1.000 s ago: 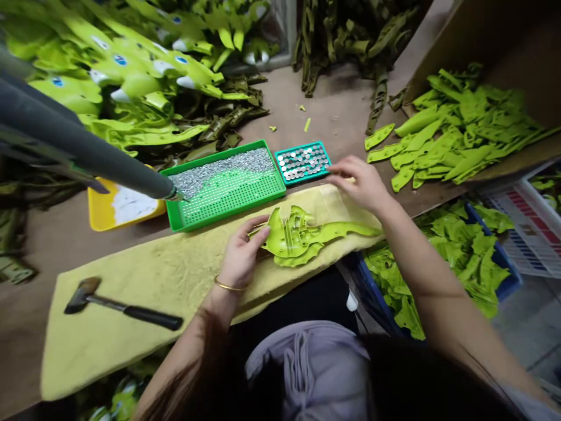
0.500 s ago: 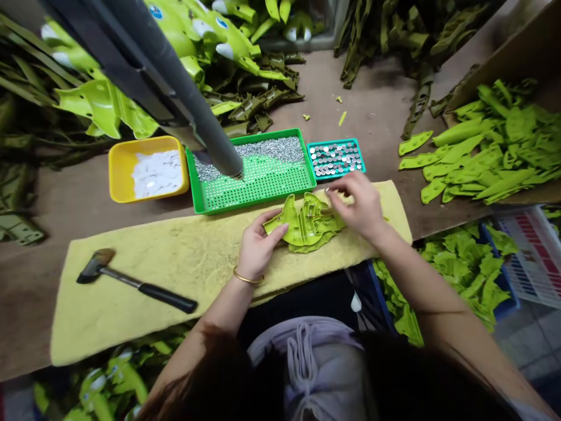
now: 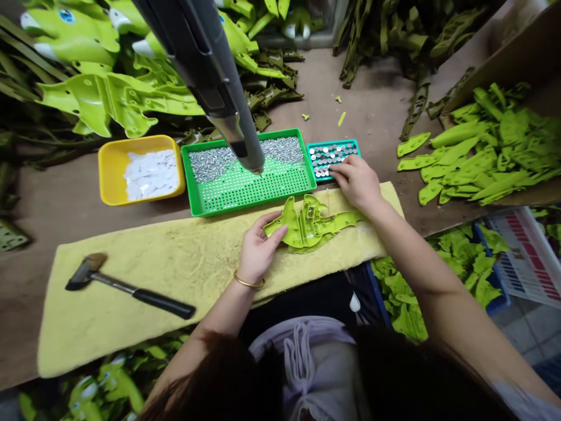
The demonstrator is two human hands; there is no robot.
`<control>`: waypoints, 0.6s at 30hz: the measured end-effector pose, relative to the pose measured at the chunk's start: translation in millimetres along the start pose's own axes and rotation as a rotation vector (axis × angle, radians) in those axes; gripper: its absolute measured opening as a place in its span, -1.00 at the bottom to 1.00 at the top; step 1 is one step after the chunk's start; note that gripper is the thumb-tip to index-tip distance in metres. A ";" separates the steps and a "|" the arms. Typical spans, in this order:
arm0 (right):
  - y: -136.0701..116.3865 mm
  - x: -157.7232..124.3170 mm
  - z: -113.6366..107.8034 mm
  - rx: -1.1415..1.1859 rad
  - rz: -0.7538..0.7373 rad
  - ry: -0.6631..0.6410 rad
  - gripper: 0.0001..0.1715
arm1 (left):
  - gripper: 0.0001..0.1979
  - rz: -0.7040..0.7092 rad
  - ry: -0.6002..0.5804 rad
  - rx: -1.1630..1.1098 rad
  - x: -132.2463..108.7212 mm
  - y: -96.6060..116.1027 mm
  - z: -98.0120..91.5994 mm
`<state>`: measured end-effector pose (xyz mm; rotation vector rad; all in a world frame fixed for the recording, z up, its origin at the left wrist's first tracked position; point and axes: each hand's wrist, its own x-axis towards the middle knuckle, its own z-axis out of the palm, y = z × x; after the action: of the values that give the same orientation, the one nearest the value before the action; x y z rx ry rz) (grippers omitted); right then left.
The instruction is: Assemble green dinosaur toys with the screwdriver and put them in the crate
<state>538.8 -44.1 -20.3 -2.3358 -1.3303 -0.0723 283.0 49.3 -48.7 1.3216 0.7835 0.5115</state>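
Note:
My left hand grips a lime-green plastic toy shell half, thumb on top and fingers beneath. The shell lies hollow side up on the yellow cloth, with ribs, posts and a small metallic piece inside and a long narrow end to the right. My right hand is at the front of a small teal tray of small silver discs. Its thumb and fingertips are pinched together among the discs; whatever is between them is hidden. Above the green tray of screws hangs an electric screwdriver, tip down.
On the yellow cloth lies a hammer. A yellow bin with white pieces stands left of the green tray. Green toy parts are heaped at right; finished-looking toy bodies pile up at back left. A blue crate sits below right.
My right hand has moved from above the shell up to the disc tray, uncovering the shell's right end. The screwdriver has swung right. My left hand still holds the shell.

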 end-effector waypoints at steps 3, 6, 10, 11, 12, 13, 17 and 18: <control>-5.7 -5.0 -1.4 0.044 0.001 0.012 -0.80 | -0.53 0.007 -0.001 0.007 0.2 0.7 0.3; -29.4 -25.2 -9.8 0.179 -0.084 0.075 -0.82 | -0.53 -0.002 -0.005 0.002 0.3 2.0 1.2; -57.1 -51.1 -8.6 0.214 -0.237 0.013 -0.82 | -0.53 -0.009 0.001 -0.021 -0.4 2.5 2.5; -60.4 -55.3 -6.2 0.183 -0.249 0.004 -0.80 | -0.53 -0.013 -0.001 -0.026 -0.4 2.3 2.7; -62.2 -58.5 -4.1 0.137 -0.258 -0.004 -0.78 | -0.52 -0.015 -0.004 -0.027 -0.4 2.1 2.7; -62.7 -61.0 -2.9 0.084 -0.269 -0.016 -0.75 | -0.53 -0.015 -0.009 -0.026 -0.1 1.8 2.5; -54.9 -68.3 -10.8 -0.036 -0.292 -0.098 -0.61 | -0.51 -0.009 0.008 -0.037 1.7 1.3 1.9; -51.5 -70.4 -14.8 -0.028 -0.262 -0.123 -0.54 | -0.50 -0.018 0.019 -0.051 1.3 1.2 2.1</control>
<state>461.2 -84.4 -7.2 -2.2052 -1.7011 -0.0278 285.5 49.1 -47.6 1.2630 0.7928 0.5270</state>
